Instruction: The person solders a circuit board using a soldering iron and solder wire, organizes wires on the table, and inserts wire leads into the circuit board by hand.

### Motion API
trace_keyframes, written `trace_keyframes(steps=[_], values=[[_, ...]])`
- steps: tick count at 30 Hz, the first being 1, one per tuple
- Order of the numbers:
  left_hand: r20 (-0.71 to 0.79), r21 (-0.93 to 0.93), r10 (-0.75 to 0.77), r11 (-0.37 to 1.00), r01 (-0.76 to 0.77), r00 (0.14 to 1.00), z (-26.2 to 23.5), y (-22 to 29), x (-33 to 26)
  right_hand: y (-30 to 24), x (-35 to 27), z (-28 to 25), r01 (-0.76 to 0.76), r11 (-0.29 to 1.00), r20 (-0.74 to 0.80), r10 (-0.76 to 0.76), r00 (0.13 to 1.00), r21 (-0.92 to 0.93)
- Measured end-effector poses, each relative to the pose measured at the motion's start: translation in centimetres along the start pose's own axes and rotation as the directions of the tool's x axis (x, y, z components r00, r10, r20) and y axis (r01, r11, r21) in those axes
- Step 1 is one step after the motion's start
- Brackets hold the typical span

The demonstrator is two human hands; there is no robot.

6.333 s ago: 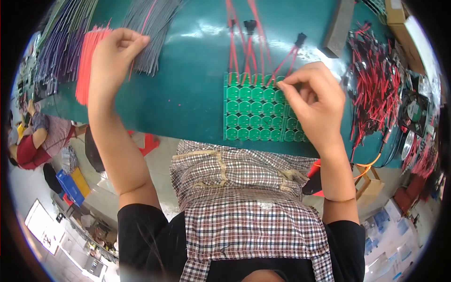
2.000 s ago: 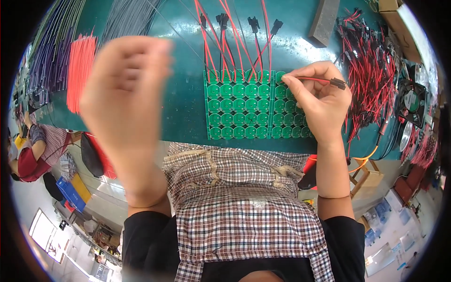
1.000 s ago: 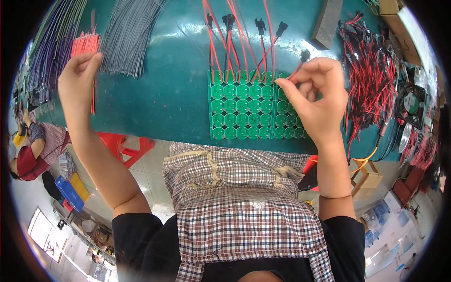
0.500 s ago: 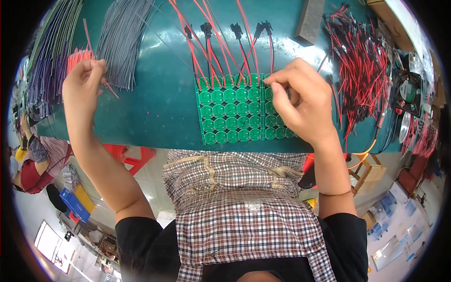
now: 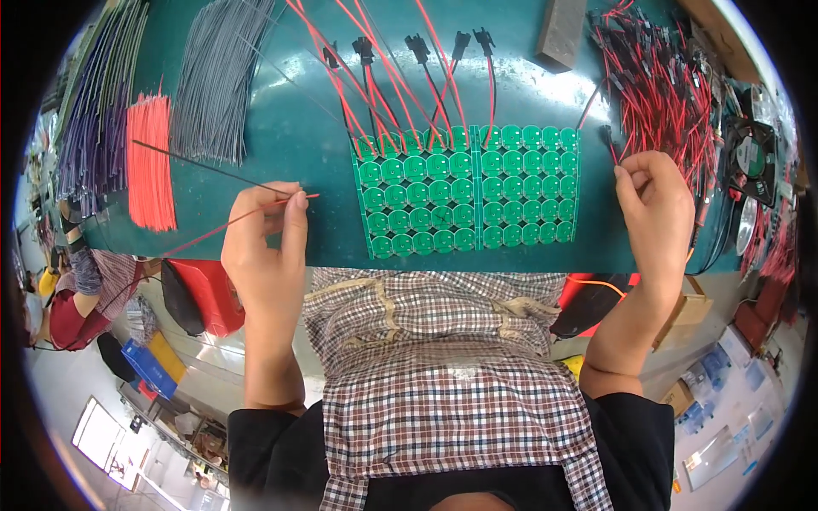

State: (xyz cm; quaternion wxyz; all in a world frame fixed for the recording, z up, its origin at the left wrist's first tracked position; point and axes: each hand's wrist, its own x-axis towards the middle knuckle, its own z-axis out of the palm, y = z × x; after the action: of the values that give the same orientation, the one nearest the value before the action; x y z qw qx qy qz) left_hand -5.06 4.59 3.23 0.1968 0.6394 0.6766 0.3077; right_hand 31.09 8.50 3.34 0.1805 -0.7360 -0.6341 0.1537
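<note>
Between your hands lies a bright green circuit panel [image 5: 467, 192] patterned with rows of round discs, on a dark teal table [image 5: 281, 145]. Your left hand [image 5: 266, 247] pinches one red wire [image 5: 213, 228] and one black wire [image 5: 204, 168]. Beyond that hand lie an orange-red wire bundle [image 5: 151, 162], a grey bundle [image 5: 215, 81] and a purple one [image 5: 95, 128]. Beyond your right hand [image 5: 656, 213] sits a heap of red-and-black leads [image 5: 665, 85] with black plugs. Below your hands, your apron [image 5: 452, 375] is checked in red, white and dark lines over black sleeves.
</note>
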Motion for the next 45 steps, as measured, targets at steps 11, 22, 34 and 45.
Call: trace_keyframes(steps=[11, 22, 34, 45], values=[[0.066, -0.425, -0.121, 0.895, 0.137, 0.991, 3.0, 6.1, 1.0, -0.8, 0.0, 0.6, -0.074, 0.956, -0.179, 0.129, 0.975, 0.284], [-0.001, -0.340, 0.218, 0.918, -0.205, 0.976, 9.0, 6.6, 3.1, -1.6, 0.6, 2.7, 0.026, 0.777, -0.301, 0.213, 0.930, 0.629], [-0.049, -0.262, 0.234, 0.935, -0.239, 0.971, 8.3, 6.2, 3.2, -1.7, 0.5, 2.9, 0.072, 0.817, -0.381, 0.186, 0.906, 0.572], [-0.090, -0.193, 0.321, 0.923, -0.333, 0.943, 8.7, 6.3, 3.3, -0.9, 0.6, 3.0, 0.192, 0.810, -0.461, 0.107, 0.881, 0.554]])
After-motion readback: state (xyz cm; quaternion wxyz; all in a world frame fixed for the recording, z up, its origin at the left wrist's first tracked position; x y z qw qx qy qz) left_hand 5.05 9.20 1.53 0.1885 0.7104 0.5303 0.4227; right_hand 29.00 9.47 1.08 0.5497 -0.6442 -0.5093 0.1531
